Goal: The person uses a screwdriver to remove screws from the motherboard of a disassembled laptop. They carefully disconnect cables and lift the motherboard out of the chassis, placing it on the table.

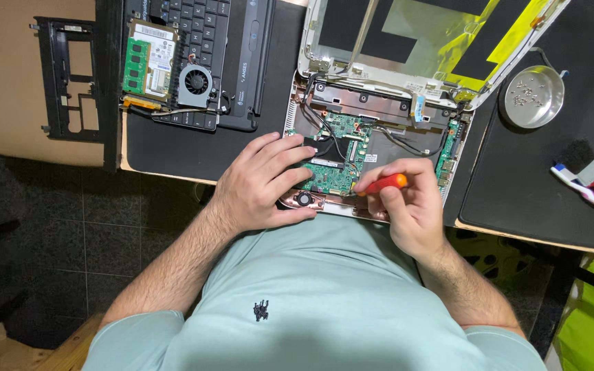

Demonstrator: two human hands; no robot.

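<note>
Screwdriver (386, 183) tip behind right hand (410, 206)

place: my small electronics repair bench | signs: opened laptop (372, 137) on black mat (537, 192), spare keyboard (201, 41) with loose fan (194, 82), metal screw dish (534, 96), brush (589, 182) | floor: dark tiles (49, 227)
</note>
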